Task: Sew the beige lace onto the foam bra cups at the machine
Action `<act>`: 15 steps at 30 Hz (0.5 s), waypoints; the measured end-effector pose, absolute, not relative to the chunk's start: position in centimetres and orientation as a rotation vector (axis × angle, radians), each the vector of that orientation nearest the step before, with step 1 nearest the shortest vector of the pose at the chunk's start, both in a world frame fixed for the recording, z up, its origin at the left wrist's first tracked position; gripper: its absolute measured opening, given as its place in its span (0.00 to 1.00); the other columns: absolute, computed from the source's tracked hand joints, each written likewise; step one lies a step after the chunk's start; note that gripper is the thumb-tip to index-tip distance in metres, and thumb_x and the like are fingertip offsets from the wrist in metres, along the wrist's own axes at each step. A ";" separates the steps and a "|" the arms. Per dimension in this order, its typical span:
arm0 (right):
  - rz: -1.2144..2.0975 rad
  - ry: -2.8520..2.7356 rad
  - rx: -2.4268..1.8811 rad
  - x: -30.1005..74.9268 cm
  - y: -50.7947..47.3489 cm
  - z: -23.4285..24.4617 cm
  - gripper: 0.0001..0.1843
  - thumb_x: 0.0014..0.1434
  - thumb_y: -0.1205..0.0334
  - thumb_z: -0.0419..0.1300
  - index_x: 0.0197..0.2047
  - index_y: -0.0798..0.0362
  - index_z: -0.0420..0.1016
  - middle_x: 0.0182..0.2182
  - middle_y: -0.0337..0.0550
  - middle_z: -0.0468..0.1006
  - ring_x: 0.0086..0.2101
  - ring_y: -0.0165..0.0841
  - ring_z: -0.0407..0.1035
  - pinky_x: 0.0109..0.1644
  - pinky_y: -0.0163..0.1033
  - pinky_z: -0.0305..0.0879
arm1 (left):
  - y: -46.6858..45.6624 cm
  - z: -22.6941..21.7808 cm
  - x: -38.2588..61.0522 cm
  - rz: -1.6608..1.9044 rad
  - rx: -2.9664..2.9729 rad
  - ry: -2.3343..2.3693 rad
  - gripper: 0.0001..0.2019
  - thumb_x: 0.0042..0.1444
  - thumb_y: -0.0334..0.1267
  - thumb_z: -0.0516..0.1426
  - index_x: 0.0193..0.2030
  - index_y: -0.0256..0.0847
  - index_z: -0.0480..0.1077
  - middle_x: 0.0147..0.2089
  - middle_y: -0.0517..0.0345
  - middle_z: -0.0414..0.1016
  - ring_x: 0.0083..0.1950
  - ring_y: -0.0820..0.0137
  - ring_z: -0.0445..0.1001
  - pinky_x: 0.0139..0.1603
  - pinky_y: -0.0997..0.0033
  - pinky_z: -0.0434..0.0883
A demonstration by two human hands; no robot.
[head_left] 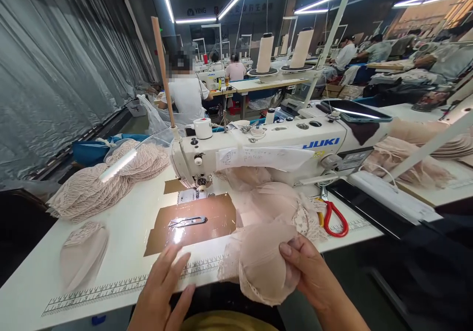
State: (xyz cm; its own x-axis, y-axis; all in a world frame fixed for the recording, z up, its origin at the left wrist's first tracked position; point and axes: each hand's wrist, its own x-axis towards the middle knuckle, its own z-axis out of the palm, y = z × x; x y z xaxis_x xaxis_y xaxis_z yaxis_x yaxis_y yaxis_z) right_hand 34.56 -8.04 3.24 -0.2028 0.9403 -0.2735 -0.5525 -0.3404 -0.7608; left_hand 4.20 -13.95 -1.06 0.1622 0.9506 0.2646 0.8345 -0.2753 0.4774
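A beige bra cup (263, 262) hangs at the table's front edge, pinched along its right side between the thumb and fingers of my right hand (308, 267). More beige bra fabric with lace (281, 200) runs behind it toward the sewing machine (258, 146). My left hand (164, 281) is open at the front edge, fingers apart, with nothing in it. Beyond its fingertips, thread snips (187, 221) lie on a shiny brown plate (218, 213) before the needle area. A single beige cup piece (84, 252) rests on the table to the left.
Stacked lace cup pieces (92, 188) sit at the back left under a small lamp (118, 165). Red-handled scissors (335, 220) and a dark phone-like slab (365, 205) lie right. Thread cones (265, 55) stand behind the machine. Other people work at machines further back.
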 end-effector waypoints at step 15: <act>1.524 -0.456 -1.119 37.1 -7.6 3.6 0.20 0.35 0.56 0.77 0.30 0.53 0.77 0.20 0.38 0.76 0.21 0.32 0.71 0.26 0.33 0.68 | -1.4 1.9 8.7 0.407 2.475 1.545 0.25 0.65 0.48 0.46 0.67 0.45 0.57 0.66 0.49 0.62 0.65 0.58 0.62 0.64 0.53 0.62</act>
